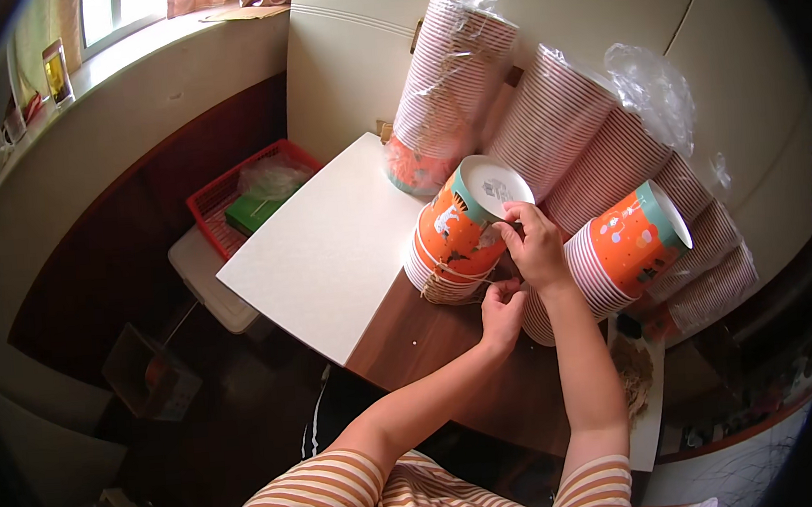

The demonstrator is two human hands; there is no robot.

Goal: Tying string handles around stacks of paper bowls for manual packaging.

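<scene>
A short stack of orange paper cups (pixel 456 224) with teal bands stands upside down on the table in front of me. Several loops of tan twine (pixel 448 293) lie around its lower, striped rims. Beside the stack's lower right side, my left hand (pixel 503 315) is closed in a pinch, and a strand of the twine runs to its fingertips. Higher up, next to the top cup's white base, my right hand (pixel 535 247) has its thumb and fingers pinched together; what they hold is too small to make out. A second cup stack (pixel 627 243) leans just right of my right hand.
Tall plastic-wrapped cup stacks (pixel 552 116) line the table's back and right. A crumpled clear bag (pixel 651 95) lies on them. The table is white (pixel 321 250) at left, brown in front. A red basket (pixel 210 206) and cardboard box (pixel 151 380) sit left; tan fibres (pixel 635 374) lie right.
</scene>
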